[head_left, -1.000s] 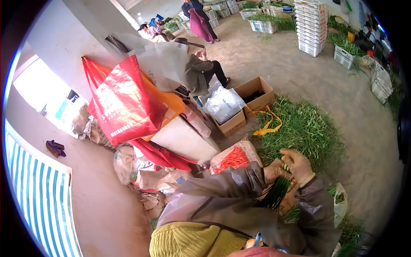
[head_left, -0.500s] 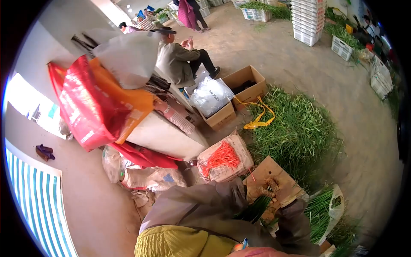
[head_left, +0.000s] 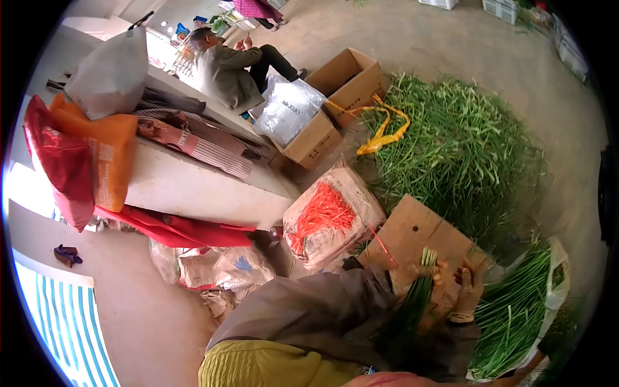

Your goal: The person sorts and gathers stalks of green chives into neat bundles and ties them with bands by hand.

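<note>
Floor [head_left: 412, 39] holds two boxes [head_left: 365, 89]; left hand [head_left: 405, 276] grips one green bundle [head_left: 419, 293].

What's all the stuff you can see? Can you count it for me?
Grass-like pile: one, green, on the floor
Cardboard: one sheet, brown, by the hands
Block: one, pinkish-brown, left of the cardboard
Strings: many, orange-red, on the block
Boxes: two, brown, beside the pile
Yellow strap: one, over the pile's edge
Big bags: three, red, orange, whitish, upper left
Striped sheet: one, blue-white, lower left
Crates: several, white, far off
People: two plain to see, dark and pink clothes, top
Left hand: one, brownish, holding green stalks
Right hand: one, brownish, over the cardboard
</note>
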{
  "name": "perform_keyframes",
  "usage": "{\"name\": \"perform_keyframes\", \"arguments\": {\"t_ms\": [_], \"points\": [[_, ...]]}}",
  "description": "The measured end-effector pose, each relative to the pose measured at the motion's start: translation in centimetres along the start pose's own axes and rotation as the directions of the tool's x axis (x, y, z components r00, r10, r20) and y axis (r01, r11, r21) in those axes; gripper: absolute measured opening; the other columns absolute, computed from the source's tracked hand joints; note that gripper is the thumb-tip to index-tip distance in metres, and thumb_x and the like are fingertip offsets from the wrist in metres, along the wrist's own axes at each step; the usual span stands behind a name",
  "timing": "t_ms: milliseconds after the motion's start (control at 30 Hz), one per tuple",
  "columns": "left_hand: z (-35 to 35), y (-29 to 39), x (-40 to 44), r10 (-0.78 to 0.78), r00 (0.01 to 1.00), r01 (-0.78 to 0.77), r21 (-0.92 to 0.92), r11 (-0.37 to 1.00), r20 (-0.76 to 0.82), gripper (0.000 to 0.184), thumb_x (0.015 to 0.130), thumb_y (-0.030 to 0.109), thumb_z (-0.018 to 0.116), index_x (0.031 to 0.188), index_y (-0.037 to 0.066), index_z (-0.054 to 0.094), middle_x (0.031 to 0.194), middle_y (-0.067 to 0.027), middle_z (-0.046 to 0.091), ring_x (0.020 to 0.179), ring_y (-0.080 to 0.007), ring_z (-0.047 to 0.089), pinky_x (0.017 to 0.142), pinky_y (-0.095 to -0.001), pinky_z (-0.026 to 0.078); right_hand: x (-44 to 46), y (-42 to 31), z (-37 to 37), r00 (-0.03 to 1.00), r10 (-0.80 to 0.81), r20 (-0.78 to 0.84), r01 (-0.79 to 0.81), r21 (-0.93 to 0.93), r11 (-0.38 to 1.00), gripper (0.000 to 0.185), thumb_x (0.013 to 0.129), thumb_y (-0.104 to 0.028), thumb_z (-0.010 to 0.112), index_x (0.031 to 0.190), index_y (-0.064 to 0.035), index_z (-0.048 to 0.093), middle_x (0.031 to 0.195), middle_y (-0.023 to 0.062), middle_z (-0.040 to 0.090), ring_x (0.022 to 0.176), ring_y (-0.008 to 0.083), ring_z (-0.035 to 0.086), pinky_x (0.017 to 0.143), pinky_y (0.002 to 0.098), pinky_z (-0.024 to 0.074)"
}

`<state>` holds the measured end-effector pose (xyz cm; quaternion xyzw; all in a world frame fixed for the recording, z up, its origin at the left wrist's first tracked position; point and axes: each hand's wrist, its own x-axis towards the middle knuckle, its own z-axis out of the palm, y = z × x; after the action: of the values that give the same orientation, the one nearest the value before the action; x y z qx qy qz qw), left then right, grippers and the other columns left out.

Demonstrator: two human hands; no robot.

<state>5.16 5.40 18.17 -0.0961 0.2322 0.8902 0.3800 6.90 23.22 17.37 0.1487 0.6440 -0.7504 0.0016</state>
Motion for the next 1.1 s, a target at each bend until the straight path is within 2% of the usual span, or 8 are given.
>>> {"name": "perform_keyframes", "arguments": {"t_ms": [467, 567, 667, 800, 867, 967, 1000, 1100], "points": [[-6.5, -8.2, -0.8, 0.292, 0.956, -0.288, 0.134, 0.948, -0.014, 0.030, 0.083, 0.016, 0.060, 0.109, 0.007, 0.049, 0.079, -0.0071, 0.057, 0.076, -0.0189, 0.058, 0.063, -0.0299, 0.049, -10.9, 7.8, -1.7, 0.996, -0.040, 0.075, 0.034, 0.079, 0.996, 0.040, 0.085, -0.023, 0.058, 0.117, -0.0003, 0.049, 0.108, 0.0099, 0.054, 0.097, 0.0198, 0.053, 0.084, 0.0293, 0.0419], [-8.2, -8.8, -3.5, 0.087, 0.984, -0.020, -0.387, 0.922, 0.155, 0.027, 0.085, 0.023, 0.054, 0.105, 0.006, 0.049, 0.074, -0.0080, 0.054, 0.067, -0.0181, 0.053, 0.058, -0.0261, 0.046, -15.0, 10.5, 1.3, 0.947, -0.220, 0.233, 0.318, -0.607, 0.728, 0.073, 0.068, -0.029, 0.072, 0.125, 0.0018, 0.038, 0.119, 0.0188, 0.048, 0.112, 0.0295, 0.045, 0.094, 0.0356, 0.0354], [-8.5, -7.8, -7.1, 0.106, 0.994, -0.110, -0.136, 0.985, -0.034, 0.021, 0.085, 0.015, 0.054, 0.102, 0.004, 0.050, 0.078, -0.0052, 0.052, 0.071, -0.0156, 0.052, 0.063, -0.0272, 0.045, -19.5, 12.3, 6.7, 0.988, 0.152, 0.026, -0.126, -0.430, 0.894, 0.056, 0.070, -0.027, 0.072, 0.114, -0.0011, 0.048, 0.096, 0.0146, 0.060, 0.090, 0.0241, 0.057, 0.077, 0.0338, 0.0446], [-14.3, -4.9, -7.3, 0.207, 0.947, -0.185, -0.111, 0.977, 0.246, 0.020, 0.086, 0.025, 0.053, 0.096, 0.008, 0.058, 0.081, -0.0044, 0.057, 0.074, -0.0188, 0.054, 0.072, -0.0325, 0.044, -19.8, 12.6, 4.4, 0.999, 0.012, 0.048, 0.011, -0.456, 0.890, 0.042, 0.076, -0.016, 0.066, 0.112, -0.0015, 0.052, 0.085, 0.0096, 0.061, 0.070, 0.0172, 0.057, 0.064, 0.0291, 0.0463], [-15.2, -1.6, -7.3, 0.448, 0.846, -0.407, 0.192, 0.893, -0.290, 0.024, 0.088, 0.024, 0.051, 0.105, 0.009, 0.058, 0.094, -0.0040, 0.061, 0.081, -0.0136, 0.055, 0.074, -0.0287, 0.043, -18.8, 12.4, 0.8, 0.994, 0.001, -0.108, -0.041, -0.370, 0.928, 0.039, 0.077, -0.013, 0.064, 0.112, -0.0028, 0.052, 0.080, 0.0066, 0.059, 0.062, 0.0143, 0.054, 0.056, 0.0265, 0.0441], [-21.8, -0.1, -2.8, 0.671, 0.738, -0.491, 0.736, 0.466, 0.067, 0.020, 0.088, 0.016, 0.050, 0.104, 0.008, 0.059, 0.090, -0.0038, 0.061, 0.073, -0.0083, 0.055, 0.063, -0.0240, 0.043, -17.2, 9.7, -2.5, 0.919, 0.144, -0.366, -0.118, 0.092, 0.989, 0.031, 0.080, -0.010, 0.059, 0.110, -0.0047, 0.054, 0.072, 0.0024, 0.055, 0.051, 0.0097, 0.046, 0.045, 0.0228, 0.0370], [-24.7, -0.6, -1.1, 0.568, 0.795, -0.300, 0.952, 0.063, 0.213, 0.020, 0.086, 0.018, 0.052, 0.101, 0.008, 0.059, 0.084, -0.0036, 0.061, 0.068, -0.0096, 0.055, 0.059, -0.0251, 0.043, -16.3, 9.6, -3.0, 0.912, 0.170, -0.373, -0.116, 0.161, 0.980, 0.030, 0.081, -0.009, 0.058, 0.110, -0.0061, 0.053, 0.071, 0.0011, 0.054, 0.050, 0.0094, 0.044, 0.043, 0.0228, 0.0353], [-31.1, -5.0, 5.1, 0.495, 0.855, 0.314, 0.605, -0.731, 0.155, 0.022, 0.078, 0.027, 0.059, 0.093, 0.010, 0.060, 0.072, -0.0044, 0.057, 0.060, -0.0163, 0.056, 0.053, -0.0301, 0.044, -15.6, 7.8, -1.0, 0.897, 0.296, -0.329, -0.221, 0.246, 0.944, 0.031, 0.081, -0.009, 0.059, 0.111, -0.0064, 0.052, 0.073, 0.0013, 0.054, 0.050, 0.0093, 0.045, 0.044, 0.0227, 0.0362]]}}
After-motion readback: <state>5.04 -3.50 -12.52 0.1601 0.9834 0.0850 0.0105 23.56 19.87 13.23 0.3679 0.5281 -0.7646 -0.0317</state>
